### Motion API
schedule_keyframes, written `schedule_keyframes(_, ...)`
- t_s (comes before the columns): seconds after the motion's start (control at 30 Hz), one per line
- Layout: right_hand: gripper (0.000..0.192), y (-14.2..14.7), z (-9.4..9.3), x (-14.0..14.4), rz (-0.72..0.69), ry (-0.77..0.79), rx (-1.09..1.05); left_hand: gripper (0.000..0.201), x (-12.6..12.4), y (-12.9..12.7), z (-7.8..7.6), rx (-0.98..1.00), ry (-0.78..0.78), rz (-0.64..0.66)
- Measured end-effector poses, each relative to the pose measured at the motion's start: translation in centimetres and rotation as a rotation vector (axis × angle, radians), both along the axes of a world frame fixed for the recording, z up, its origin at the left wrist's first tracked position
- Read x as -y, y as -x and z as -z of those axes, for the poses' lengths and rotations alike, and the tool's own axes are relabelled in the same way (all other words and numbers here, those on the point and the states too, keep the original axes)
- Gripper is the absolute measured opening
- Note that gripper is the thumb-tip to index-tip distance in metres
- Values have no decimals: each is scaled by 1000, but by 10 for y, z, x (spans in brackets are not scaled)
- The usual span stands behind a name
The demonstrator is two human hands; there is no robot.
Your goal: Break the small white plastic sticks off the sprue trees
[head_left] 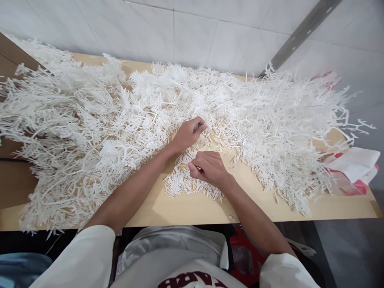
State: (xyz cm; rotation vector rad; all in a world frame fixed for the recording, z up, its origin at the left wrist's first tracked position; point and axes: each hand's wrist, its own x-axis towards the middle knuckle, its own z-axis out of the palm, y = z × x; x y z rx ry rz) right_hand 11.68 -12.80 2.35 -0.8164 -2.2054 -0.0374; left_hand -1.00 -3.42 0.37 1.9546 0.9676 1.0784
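Note:
My left hand (pixel 189 133) is curled above the middle of the table, over a spread of thin white plastic pieces. Its thumb and fingers come together, and what they hold, if anything, is too small to make out. Closer to me, my right hand (pixel 210 168) is closed, palm down, its thumb pressed to the bent fingers; its inside is hidden. Under and beside it lies a small pile of short loose white sticks (pixel 183 182). Behind my hands are white branched plastic sprues (pixel 180 88), heaped in a tangle.
Larger heaps of white branched sprues (pixel 75 120) cover the left and right of the wooden tabletop (pixel 168 210). A cardboard box (pixel 15 184) stands at the left edge. A white and red plastic bag (pixel 351 172) lies at the right. A tiled wall (pixel 192 32) and metal post (pixel 300 36) rise behind.

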Motion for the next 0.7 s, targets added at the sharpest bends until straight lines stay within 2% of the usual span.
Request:
schedule_keyframes(0.07,29,-3,1,-3,37,37,24,31,1,0,-2,35,35,45)
schedule_keyframes(0.13,23,-11,4,-12,114,202,-15,33,2,-1,-4,124,95,-4)
schedule_keyframes(0.23,30,-24,8,-27,193,445,-50,37,1,0,-4,246,143,-127)
schedule_keyframes(0.33,33,-27,10,-33,347,583,-132,37,2,0,-5,253,143,-106)
schedule_keyframes(0.47,33,-23,10,-33,519,642,-272,36,6,-1,-6,192,99,-31)
schedule_keyframes(0.7,12,-24,16,-36,507,602,-82,37,7,0,-9,117,64,-8)
